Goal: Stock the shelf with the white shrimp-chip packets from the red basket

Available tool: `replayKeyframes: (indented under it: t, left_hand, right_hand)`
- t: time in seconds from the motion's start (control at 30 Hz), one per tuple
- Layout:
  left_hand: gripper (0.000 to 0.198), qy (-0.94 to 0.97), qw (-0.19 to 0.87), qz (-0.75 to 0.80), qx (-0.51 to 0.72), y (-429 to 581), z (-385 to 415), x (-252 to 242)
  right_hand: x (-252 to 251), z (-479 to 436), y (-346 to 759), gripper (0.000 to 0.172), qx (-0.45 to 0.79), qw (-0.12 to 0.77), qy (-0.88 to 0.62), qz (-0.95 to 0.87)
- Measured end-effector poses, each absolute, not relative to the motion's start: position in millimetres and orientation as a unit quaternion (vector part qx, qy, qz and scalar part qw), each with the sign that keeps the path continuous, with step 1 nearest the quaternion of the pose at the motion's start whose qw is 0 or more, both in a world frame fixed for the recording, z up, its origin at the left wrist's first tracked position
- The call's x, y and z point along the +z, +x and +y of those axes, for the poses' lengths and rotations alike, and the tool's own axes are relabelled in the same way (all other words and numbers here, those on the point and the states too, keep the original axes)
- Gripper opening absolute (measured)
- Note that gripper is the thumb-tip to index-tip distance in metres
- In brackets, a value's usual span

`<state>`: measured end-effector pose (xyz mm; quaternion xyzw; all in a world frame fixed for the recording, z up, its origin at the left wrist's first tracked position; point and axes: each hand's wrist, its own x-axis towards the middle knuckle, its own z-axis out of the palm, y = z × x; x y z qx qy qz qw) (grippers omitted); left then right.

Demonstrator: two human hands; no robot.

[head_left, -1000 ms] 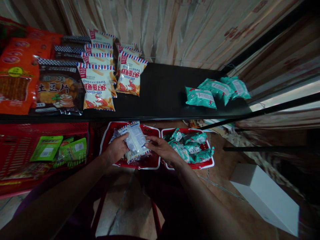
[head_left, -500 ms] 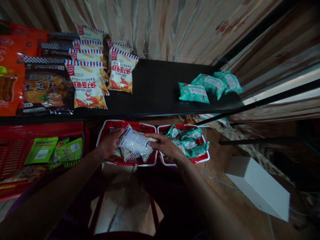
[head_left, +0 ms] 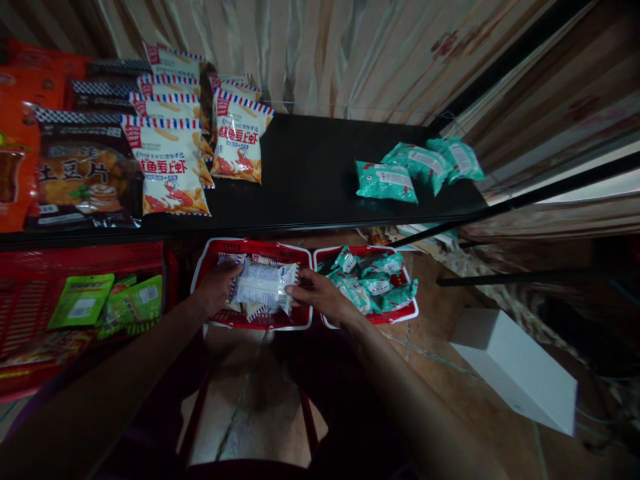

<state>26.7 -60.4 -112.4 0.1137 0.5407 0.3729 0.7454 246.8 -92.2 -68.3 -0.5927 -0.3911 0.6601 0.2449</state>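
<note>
A white snack bag [head_left: 263, 283] with its printed back facing up is held level over the middle red basket [head_left: 295, 323]. My left hand [head_left: 219, 288] grips its left end, fingers partly hidden behind the bag. At the right end my right hand [head_left: 316, 293] is closed on it, thumb on top. More bags with red, white and blue striped edges lie beneath it in the basket. On the black shelf [head_left: 310, 170] above, matching white snack bags [head_left: 167, 163] stand upright in two rows, fronts toward me.
Brown potato-chip bags [head_left: 87, 170] and orange packs [head_left: 15, 147] stand at the shelf's left. Teal bags [head_left: 386, 182] lie at its right; more teal packs [head_left: 377, 285] fill the right basket. Green packets [head_left: 83, 300] sit in the left basket. A white box [head_left: 525, 373] rests on the floor.
The white snack bag has turned from a slant to nearly level between my hands. My right hand has shifted slightly, its thumb now on the bag's face. The view has moved a little.
</note>
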Motion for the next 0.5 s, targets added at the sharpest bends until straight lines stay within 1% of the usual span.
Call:
replayKeyframes:
  t: [0.1,0.2,0.3,0.37,0.5]
  left_hand:
    - [0.027,0.112,0.739,0.558,0.361,25,-60,-113]
    - [0.028,0.11,0.737,0.568,0.35,22,-60,-117]
    - [0.026,0.105,0.735,0.572,0.349,19,-60,-124]
    - [0.025,0.097,0.737,0.57,0.349,19,-60,-128]
    - [0.031,0.077,0.763,0.545,0.339,18,-61,-129]
  right_hand:
    - [-69,-95,244,0.035,0.674,0.246,-0.591,-0.369]
    - [-70,-95,243,0.027,0.68,0.242,-0.586,-0.369]
    - [-69,-95,241,0.021,0.662,0.236,-0.597,-0.387]
    - [-67,-94,240,0.021,0.665,0.251,-0.598,-0.369]
    - [-63,-94,237,0.027,0.706,0.31,-0.582,-0.258]
